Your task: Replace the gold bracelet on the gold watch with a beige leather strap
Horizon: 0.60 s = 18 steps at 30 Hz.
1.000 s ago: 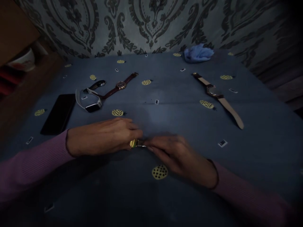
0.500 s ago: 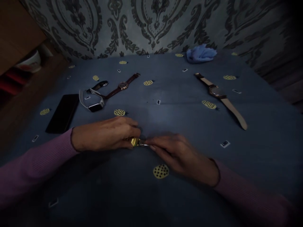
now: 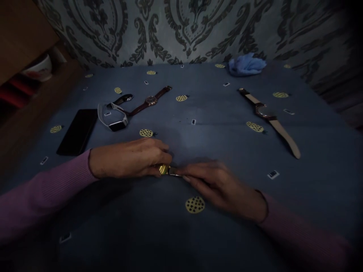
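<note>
My left hand [image 3: 132,158] is closed on a small gold-coloured piece [image 3: 164,169], which sticks out past its fingertips; the rest of it is hidden by the fingers. A flat silvery metal piece [image 3: 173,172] extends from the gold one towards the right. My right hand [image 3: 218,185] pinches the far end of this metal piece between thumb and fingers. Both hands are low over the blue cloth, near the middle of the view. Dim light and blur hide the finer detail where the two pieces meet.
On the blue tablecloth [image 3: 215,139] lie a black phone [image 3: 77,132], a white-strapped smartwatch [image 3: 117,125], a black-banded item [image 3: 123,99], a brown watch [image 3: 151,100] and, right, a beige-lined watch [image 3: 265,111]. A blue crumpled cloth [image 3: 246,65] sits by the patterned wall.
The view has shifted slightly, so the things on the table appear a little further right. Both hands keep their hold, with the silvery piece still between them.
</note>
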Tool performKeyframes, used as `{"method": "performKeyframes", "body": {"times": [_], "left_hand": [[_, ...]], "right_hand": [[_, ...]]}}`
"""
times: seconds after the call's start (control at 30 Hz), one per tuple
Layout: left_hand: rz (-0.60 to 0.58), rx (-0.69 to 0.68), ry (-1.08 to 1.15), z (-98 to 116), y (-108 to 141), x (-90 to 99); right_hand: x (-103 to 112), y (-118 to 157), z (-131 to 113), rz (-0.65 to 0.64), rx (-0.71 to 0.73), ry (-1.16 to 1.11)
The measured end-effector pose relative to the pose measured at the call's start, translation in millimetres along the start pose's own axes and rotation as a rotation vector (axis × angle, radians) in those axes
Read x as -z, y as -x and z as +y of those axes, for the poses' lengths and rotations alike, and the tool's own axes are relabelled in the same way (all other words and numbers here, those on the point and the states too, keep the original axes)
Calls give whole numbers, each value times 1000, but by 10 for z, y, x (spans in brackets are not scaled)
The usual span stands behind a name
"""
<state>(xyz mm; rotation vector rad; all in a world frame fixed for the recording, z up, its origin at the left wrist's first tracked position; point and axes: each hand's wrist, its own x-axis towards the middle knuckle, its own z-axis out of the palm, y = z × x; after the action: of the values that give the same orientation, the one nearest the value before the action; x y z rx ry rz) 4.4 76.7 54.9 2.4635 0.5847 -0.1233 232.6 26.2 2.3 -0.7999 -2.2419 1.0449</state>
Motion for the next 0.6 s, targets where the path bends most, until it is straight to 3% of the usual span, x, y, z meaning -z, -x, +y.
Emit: {"method": "performKeyframes", "body": {"times": [0.6], "left_hand": [[-48,40,-15,46,-19,27]], "right_hand": [[-24,23,20,0,67,114]]}}
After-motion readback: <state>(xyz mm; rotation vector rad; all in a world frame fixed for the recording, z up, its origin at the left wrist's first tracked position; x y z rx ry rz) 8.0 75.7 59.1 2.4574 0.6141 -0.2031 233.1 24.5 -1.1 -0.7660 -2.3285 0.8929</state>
